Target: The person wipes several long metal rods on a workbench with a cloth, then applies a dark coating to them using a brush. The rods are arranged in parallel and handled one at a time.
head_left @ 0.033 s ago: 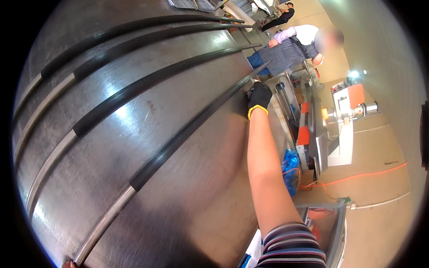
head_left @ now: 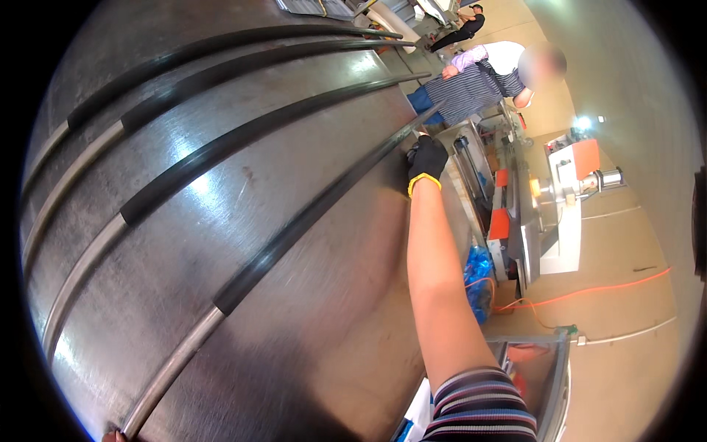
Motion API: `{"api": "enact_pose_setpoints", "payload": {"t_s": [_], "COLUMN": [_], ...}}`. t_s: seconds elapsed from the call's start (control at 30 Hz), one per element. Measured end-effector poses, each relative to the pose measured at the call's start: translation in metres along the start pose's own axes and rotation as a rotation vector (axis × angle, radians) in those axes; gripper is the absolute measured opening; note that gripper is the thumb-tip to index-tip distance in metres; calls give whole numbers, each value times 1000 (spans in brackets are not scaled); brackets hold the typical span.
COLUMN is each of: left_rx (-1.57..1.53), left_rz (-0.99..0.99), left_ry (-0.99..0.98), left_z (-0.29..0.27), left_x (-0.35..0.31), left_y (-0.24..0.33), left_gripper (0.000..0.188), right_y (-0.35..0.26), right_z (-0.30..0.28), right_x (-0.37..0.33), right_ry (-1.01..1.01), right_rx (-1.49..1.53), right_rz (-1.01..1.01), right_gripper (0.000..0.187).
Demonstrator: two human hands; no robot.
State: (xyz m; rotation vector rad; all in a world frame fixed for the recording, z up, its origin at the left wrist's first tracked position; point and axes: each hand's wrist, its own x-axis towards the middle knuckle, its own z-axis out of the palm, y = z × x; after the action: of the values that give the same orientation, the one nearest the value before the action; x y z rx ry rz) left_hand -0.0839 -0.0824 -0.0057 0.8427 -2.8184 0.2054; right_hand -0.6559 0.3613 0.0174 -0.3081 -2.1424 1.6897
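Note:
A long metal rod with a black sleeve (head_left: 294, 225) over its far part lies slantwise on a large metal table (head_left: 331, 324). At its bare near end, a bit of my left hand (head_left: 114, 436) shows at the lower left, against the rod; most of that hand is out of the picture. My right hand (head_left: 427, 157), in a black glove with a yellow cuff, is stretched far out to the sleeved end. Its fingers look curled at the rod there, partly hidden by the glove's back. Farther left lie three similar sleeved rods (head_left: 199, 158), roughly side by side and apart from it.
A person in a striped apron (head_left: 468, 92) stands beyond the table's far end. Another person in dark clothes (head_left: 464, 31) is farther back. Along the right are a machine with orange panels (head_left: 501, 221), a blue plastic bag (head_left: 477, 283) and an orange cord (head_left: 582, 293).

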Motion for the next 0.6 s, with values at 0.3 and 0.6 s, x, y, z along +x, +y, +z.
{"api": "enact_pose_setpoints", "payload": {"t_s": [0.3,0.6], "left_rx": [-339,-518], "left_rz": [10,-72], "left_ry": [172,228], "left_z": [10,17], "left_x": [-33,-43], "left_y": [-22,-26], "left_gripper": [5,4], "right_y": [-5,-32], "right_z": [-17,-17], "right_x": [-5,-73], "right_ry": [-39,-143], "right_rx": [-72,-91], "right_rz": [18,71], "right_gripper": [5,10]}}
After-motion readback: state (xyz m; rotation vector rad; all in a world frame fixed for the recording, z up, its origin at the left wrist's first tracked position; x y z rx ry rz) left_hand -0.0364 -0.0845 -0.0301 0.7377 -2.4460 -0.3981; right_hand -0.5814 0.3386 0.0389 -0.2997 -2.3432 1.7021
